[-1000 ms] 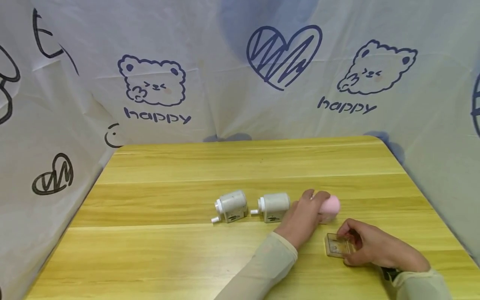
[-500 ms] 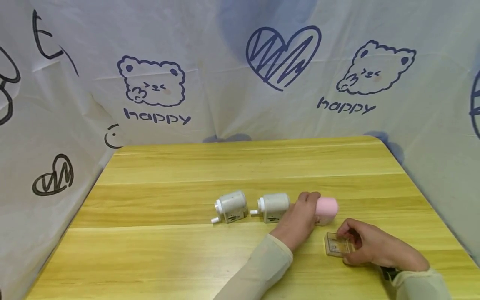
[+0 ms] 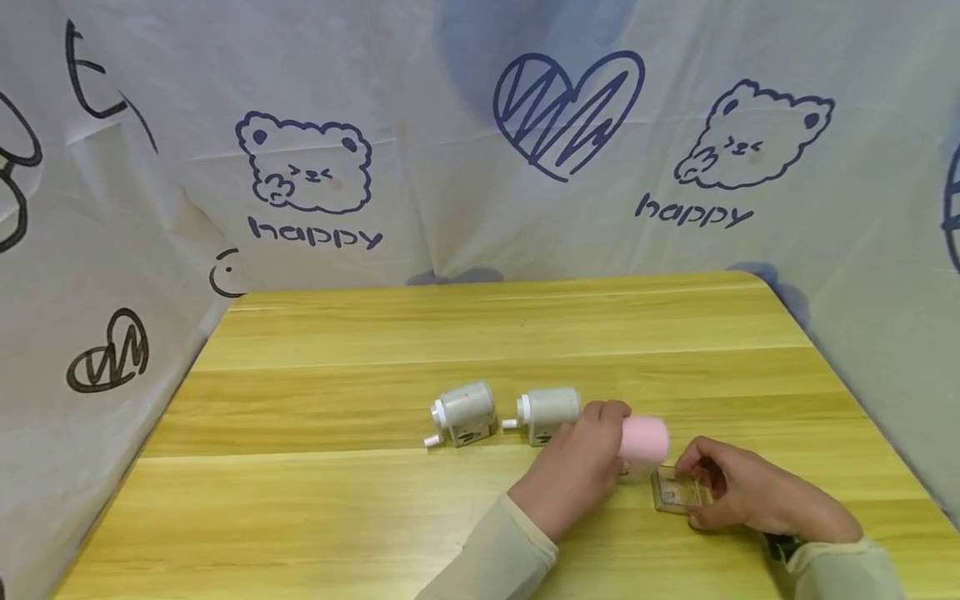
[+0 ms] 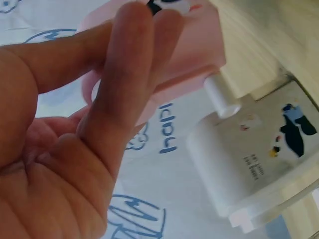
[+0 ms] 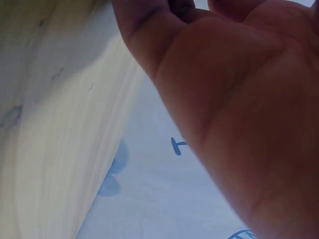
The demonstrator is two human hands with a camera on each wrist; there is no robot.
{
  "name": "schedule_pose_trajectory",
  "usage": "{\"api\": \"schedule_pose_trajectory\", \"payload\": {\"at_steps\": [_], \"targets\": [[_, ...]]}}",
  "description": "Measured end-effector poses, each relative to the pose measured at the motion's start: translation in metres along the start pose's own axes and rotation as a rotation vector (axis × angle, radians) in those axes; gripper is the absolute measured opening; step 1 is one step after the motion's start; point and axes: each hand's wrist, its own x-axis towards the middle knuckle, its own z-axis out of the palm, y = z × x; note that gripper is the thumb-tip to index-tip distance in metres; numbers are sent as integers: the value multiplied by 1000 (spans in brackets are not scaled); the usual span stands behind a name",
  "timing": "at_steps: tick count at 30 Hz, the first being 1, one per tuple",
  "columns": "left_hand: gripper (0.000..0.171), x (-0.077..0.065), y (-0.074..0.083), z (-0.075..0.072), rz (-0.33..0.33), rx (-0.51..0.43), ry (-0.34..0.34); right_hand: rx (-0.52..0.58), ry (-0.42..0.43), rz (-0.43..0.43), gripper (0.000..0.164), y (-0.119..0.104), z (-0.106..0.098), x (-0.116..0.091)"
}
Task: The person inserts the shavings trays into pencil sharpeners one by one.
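Observation:
My left hand [image 3: 573, 467] grips a pink pencil sharpener [image 3: 645, 439] by its left end, where the fingers cover the crank side. In the left wrist view, the pink sharpener [image 4: 199, 55] shows a dark cartoon print between thumb and fingers. Just to the right, my right hand [image 3: 757, 492] pinches a small see-through brownish shavings drawer [image 3: 670, 490] low over the table, thumb on the near side and fingers on the far side. Its right end is hidden in the palm. The right wrist view shows only the palm and heel of that hand [image 5: 224, 89].
Two grey-white crank pencil sharpeners stand left of my hands: one farther left [image 3: 467, 412] and one [image 3: 550, 414] right beside the left hand. Both cranks point left. The wooden table [image 3: 300, 500] ends at a white sheet [image 3: 420, 167] printed with bears and hearts.
My left hand has brought the pink sharpener toward me and slightly left, closer to the drawer. The right hand and its drawer have stayed almost still.

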Motion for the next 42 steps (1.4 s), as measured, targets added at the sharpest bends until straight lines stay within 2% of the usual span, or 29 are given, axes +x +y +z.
{"api": "schedule_pose_trajectory", "payload": {"at_steps": [6, 10, 14, 21, 30, 36, 42], "targets": [[43, -21, -1, -17, 28, -55, -78, 25, -22, 23, 46, 1, -1, 1], [41, -33, -6, -26, 11, -74, -127, 2, -22, 25, 46, 1, -1, 0], [37, -41, -11, -29, 10, -30, -105, -3, -10, 21, 46, 0, -1, -1], [41, -44, -16, -25, 15, 13, -63, 3, -4, 1, 44, 0, 0, -1], [47, -43, -17, -20, -40, 5, -68, -10, 3, 8, 47, 0, 0, 0], [48, -44, -18, -18, -44, 36, -46, -29, 2, -4, 44, 0, -1, -1], [49, -44, -18, -20, -73, 55, -57, -33, -7, 2, 45, 0, -1, 0]]}}
